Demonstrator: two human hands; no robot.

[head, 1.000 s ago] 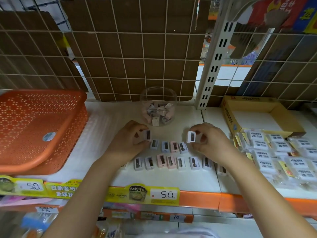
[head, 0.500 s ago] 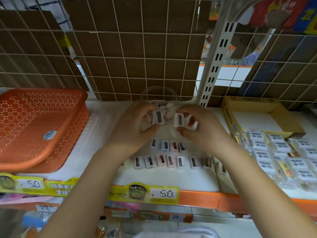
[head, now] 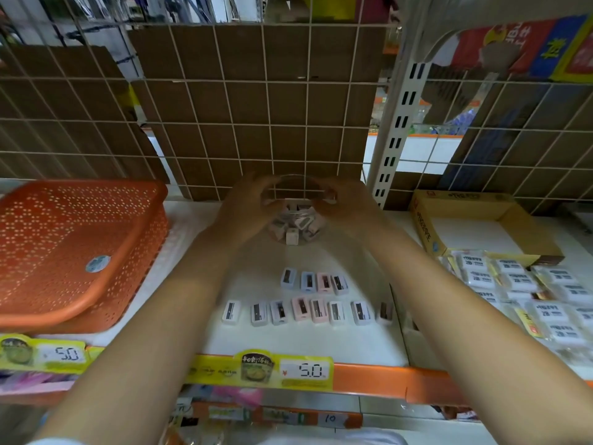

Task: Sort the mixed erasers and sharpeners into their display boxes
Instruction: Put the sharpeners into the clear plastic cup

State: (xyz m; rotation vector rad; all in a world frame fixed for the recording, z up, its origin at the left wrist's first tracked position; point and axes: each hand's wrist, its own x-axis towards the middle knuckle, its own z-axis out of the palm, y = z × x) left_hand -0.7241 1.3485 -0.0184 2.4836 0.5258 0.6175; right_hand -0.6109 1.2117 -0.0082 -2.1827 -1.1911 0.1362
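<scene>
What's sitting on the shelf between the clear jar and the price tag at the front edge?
In the head view, two rows of small pencil sharpeners lie on the white shelf between the clear jar and the price tag.

At nine o'clock we see an orange basket (head: 73, 248) lying upside down on the white shelf (head: 305, 343), a round sticker (head: 98, 263) on its side. Behind the shelf we find a white wire grid (head: 266, 101) backed by brown cardboard (head: 256, 114). At one o'clock a white slotted upright (head: 396, 136) rises from the shelf. Along the orange front edge at six o'clock we read a yellow price label (head: 279, 369) marked 5.0, and another like it (head: 45, 353) at eight o'clock. At two o'clock, beyond the grid, colourful packaging (head: 526, 46) shows in red, blue and yellow.
</scene>
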